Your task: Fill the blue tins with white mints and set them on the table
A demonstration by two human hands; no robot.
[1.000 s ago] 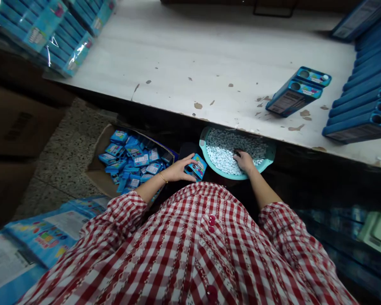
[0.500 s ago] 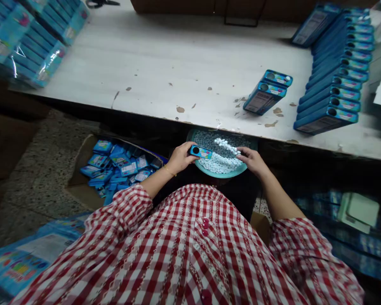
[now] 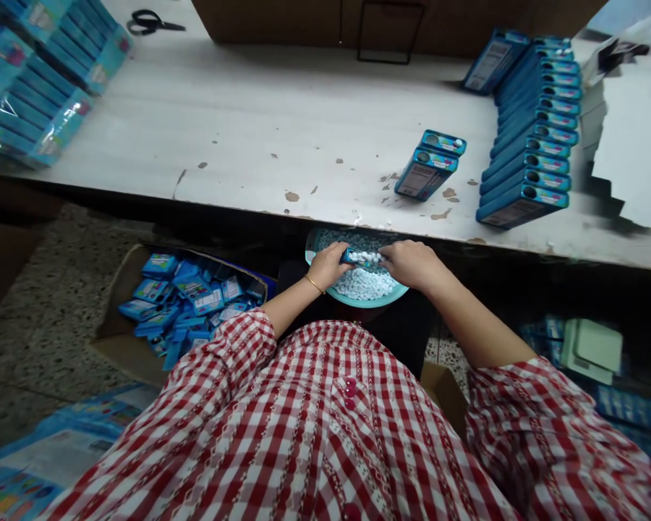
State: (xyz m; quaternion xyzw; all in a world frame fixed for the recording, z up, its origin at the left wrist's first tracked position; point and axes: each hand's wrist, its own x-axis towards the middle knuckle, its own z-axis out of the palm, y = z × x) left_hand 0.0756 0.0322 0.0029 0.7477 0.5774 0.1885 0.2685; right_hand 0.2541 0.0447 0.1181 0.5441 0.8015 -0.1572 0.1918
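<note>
My left hand point(image 3: 328, 265) is closed round a small blue box point(image 3: 350, 254), holding it over a turquoise bowl point(image 3: 367, 302). Small white candy-like pellets point(image 3: 364, 285) fill the bowl. Opposite it, the fingers of my right hand point(image 3: 412, 263) are pressed together on the end of what looks like a narrow scoop, its body hidden under a row of white pellets point(image 3: 366, 256). That row lies at the top of the blue box, between my two hands. I cannot tell whether pellets are inside the box.
A white table point(image 3: 239, 152) with chipped paint runs behind the bowl. Two blue boxes point(image 3: 426, 174) stand near its edge, and a row of similar boxes point(image 3: 524, 202) farther right. Wrapped packs point(image 3: 48, 108) and scissors point(image 3: 149, 23) lie left. A carton point(image 3: 113, 318) of blue boxes sits below.
My right hand has moved left and turned over, bringing the row of pellets to the blue box. My left hand still holds the box over the bowl. The view has shifted slightly.
</note>
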